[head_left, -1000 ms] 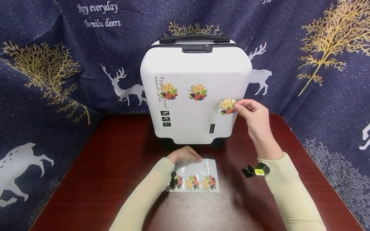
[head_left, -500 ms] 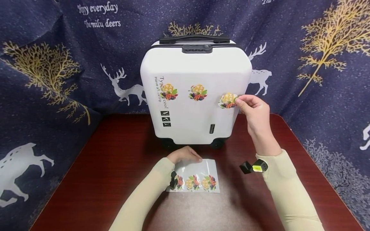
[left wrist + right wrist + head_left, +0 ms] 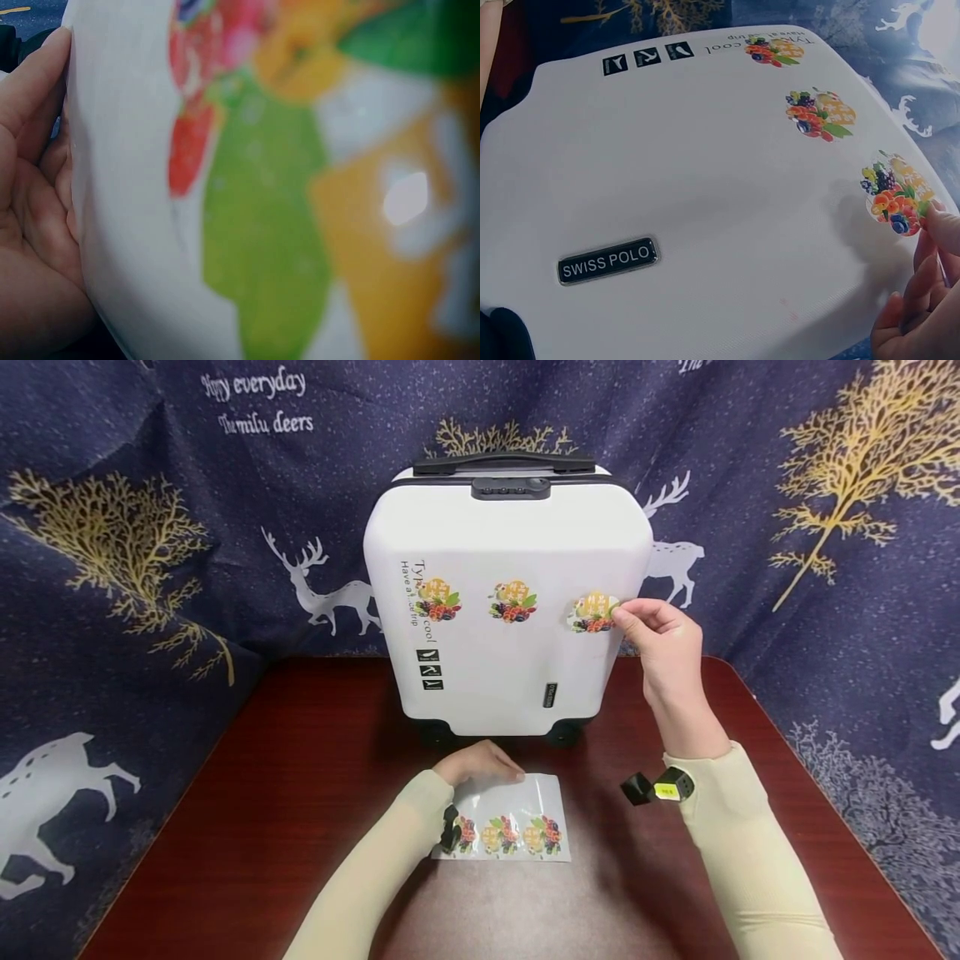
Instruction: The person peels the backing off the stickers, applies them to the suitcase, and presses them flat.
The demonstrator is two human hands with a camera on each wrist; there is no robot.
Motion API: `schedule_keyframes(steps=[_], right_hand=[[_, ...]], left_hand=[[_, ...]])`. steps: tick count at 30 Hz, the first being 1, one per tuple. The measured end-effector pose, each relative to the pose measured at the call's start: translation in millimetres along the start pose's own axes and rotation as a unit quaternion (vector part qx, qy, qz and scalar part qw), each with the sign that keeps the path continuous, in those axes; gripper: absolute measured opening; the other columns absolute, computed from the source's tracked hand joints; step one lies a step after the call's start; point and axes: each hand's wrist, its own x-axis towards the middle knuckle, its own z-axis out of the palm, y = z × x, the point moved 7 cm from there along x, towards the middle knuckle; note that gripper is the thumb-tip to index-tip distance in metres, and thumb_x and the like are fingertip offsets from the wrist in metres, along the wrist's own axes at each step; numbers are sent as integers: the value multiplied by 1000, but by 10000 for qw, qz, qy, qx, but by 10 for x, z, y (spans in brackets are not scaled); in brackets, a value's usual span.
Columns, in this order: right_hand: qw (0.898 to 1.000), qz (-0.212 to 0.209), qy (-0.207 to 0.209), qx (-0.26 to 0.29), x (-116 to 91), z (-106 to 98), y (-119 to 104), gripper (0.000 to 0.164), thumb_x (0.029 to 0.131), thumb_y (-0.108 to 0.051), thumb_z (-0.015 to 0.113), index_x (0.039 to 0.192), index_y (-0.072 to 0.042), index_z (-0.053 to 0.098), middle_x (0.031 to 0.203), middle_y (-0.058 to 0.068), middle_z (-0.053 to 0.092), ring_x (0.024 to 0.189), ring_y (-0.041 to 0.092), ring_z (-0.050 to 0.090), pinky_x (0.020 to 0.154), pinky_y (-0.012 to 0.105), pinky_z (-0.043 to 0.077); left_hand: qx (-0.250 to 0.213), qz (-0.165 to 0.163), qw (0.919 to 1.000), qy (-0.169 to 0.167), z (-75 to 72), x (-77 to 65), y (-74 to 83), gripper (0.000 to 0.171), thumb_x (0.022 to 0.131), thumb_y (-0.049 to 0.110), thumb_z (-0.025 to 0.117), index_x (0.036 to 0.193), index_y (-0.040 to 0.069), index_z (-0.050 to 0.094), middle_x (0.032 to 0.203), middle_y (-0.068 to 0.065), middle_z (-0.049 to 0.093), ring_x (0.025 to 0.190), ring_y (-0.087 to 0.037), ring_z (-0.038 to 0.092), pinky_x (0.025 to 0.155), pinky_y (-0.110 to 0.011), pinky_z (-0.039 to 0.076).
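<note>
Between thumb and fingertips, my right hand (image 3: pixel 663 639) pinches the right edge of a round fruit sticker (image 3: pixel 592 612) against the upper right of a white suitcase (image 3: pixel 495 668). In the right wrist view this sticker (image 3: pixel 896 195) lies close over the suitcase's face, a shadow beside it. Two matching fruit stickers, one on the left (image 3: pixel 437 600) and one in the middle (image 3: pixel 513 602), are on the suitcase in the same row. Low in front, my left hand (image 3: pixel 480 762) holds the top edge of a sticker sheet (image 3: pixel 551 793); some fingers are hidden behind it.
The suitcase stands upright on a dark red table (image 3: pixel 300 760), its black handle (image 3: pixel 504 463) on top. A "SWISS POLO" badge (image 3: pixel 609 260) sits low on its face. Behind hangs a blue cloth (image 3: pixel 330 485) printed with deer and trees.
My right hand has moved up a little with the fruit sticker, bringing it nearly level with the other two. The left hand and the sticker sheet have stayed put.
</note>
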Motion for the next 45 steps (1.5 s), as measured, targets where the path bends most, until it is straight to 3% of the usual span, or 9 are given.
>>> schedule_keyframes(steps=[17,27,45], right_hand=[[9997,-169,47,-190,30,-15,-4,33,89,7,72,74,-23,75,71,-13,72,73,3,61,71,17,50],[9987,-368,159,-300,69,-19,-6,33,88,7,74,72,-23,74,69,-15,71,67,0,59,67,15,49],[9971,-624,321,-298,67,-9,3,32,87,6,75,73,-23,74,70,-13,70,67,2,56,64,14,48]], left_hand=[[30,-20,10000,85,19,38,-52,25,90,33,77,108,17,81,110,-3,79,97,-12,66,107,-41,50],[-45,90,9999,23,25,30,-24,26,92,30,75,110,12,81,119,-6,77,121,-24,66,112,-43,48],[47,83,9999,126,10,24,1,25,93,29,74,110,12,81,119,-6,77,117,-21,67,110,-40,49]])
